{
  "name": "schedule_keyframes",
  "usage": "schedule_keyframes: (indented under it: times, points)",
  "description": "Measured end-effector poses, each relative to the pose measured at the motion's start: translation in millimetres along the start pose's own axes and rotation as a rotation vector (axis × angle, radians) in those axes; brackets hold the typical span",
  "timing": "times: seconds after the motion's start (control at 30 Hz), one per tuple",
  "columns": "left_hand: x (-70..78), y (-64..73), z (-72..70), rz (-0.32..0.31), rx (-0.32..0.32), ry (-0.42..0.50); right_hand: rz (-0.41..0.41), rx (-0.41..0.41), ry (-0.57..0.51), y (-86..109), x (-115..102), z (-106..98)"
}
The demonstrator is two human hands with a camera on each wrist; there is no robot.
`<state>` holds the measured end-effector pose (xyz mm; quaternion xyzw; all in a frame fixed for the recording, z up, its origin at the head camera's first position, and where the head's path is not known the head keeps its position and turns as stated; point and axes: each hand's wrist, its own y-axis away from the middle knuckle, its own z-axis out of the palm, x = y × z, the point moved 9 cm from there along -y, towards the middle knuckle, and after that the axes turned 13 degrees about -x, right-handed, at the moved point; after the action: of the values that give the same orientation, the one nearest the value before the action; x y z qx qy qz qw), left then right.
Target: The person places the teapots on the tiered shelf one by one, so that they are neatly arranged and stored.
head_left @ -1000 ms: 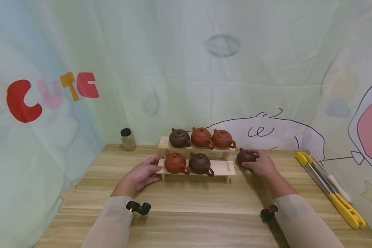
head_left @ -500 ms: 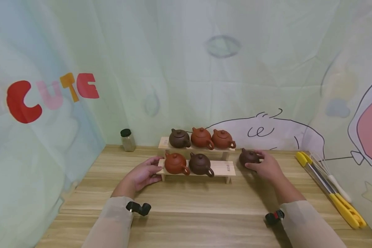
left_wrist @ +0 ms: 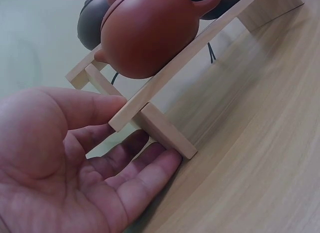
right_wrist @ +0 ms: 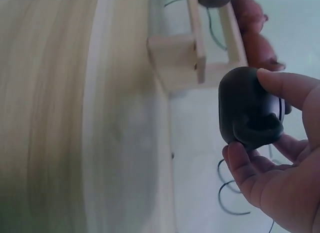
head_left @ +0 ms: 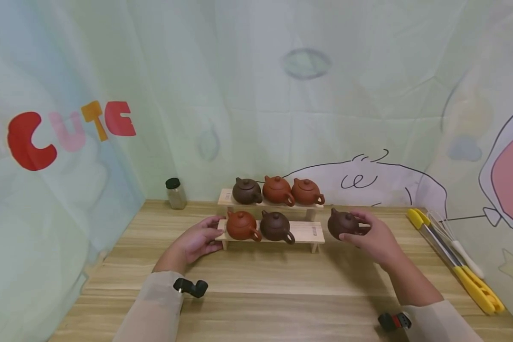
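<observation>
My right hand [head_left: 378,240] grips a dark brown teapot [head_left: 341,225] by its body near the handle, with thumb and fingers on opposite sides. In the right wrist view that teapot [right_wrist: 240,98] is held above the table, its handle toward my palm. My left hand [head_left: 200,239] holds the left end of the lower wooden stand [head_left: 301,232]. Thumb on the board's end, fingers against the leg, as the left wrist view shows at the stand [left_wrist: 167,130]. On this step sit a red-brown teapot [head_left: 241,225] and a dark one [head_left: 275,226]; its right end is bare.
Behind, the upper wooden step [head_left: 225,194] bears a dark teapot [head_left: 246,191] and two red-brown teapots [head_left: 277,189]. A black-lidded jar [head_left: 176,194] stands at the back left. Yellow-tipped tongs [head_left: 453,261] and a whisk [head_left: 466,256] lie along the right side.
My right hand has lifted the dark teapot and brought it nearer to me, its forearm shifting right. My left hand and the stand have stayed in place.
</observation>
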<state>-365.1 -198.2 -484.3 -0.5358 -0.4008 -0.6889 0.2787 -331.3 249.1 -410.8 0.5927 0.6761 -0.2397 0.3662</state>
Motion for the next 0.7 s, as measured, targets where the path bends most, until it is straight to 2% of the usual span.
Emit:
schedule_keyframes:
  times: [0.23, 0.5, 0.7]
  points:
    - [-0.3, 0.0, -1.6, 0.006, 0.000, 0.000, -0.063, -0.043, -0.038, 5.1, -26.2, 15.3]
    - [-1.3, 0.1, -3.9, 0.001, 0.007, 0.006, -0.121, -0.086, -0.097, -13.2, -37.3, 39.8]
    - [-1.8, -0.7, -4.3, -0.001, 0.008, 0.002, -0.123, -0.094, -0.095, -26.3, -43.7, 49.4]
